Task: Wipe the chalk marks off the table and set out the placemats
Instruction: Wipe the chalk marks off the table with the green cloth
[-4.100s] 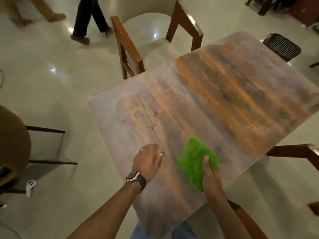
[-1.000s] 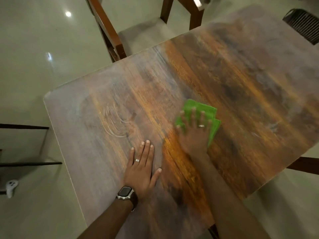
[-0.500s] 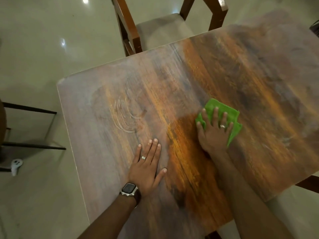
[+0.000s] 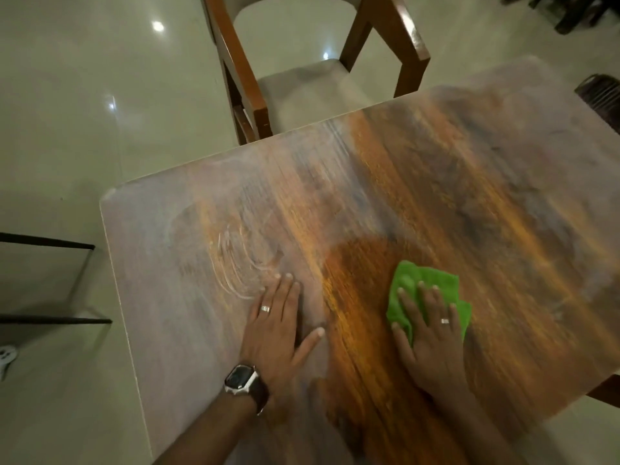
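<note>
While the right hand (image 4: 432,344) covers the green cloth (image 4: 426,283), its near part hides.

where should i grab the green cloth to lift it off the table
Pinch the cloth at its bunched far edge, coming from above on the side away from the right hand. That edge is rumpled and raised off the table; the near part lies flat under the palm.

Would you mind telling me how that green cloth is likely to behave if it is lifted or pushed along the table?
The green cloth is rumpled and folded under the flat right hand, so it is probably floppy and would droop if lifted. It looks thin, so likely light. Pushed across the smooth table, it should slide but may bunch at its free edges.
</note>
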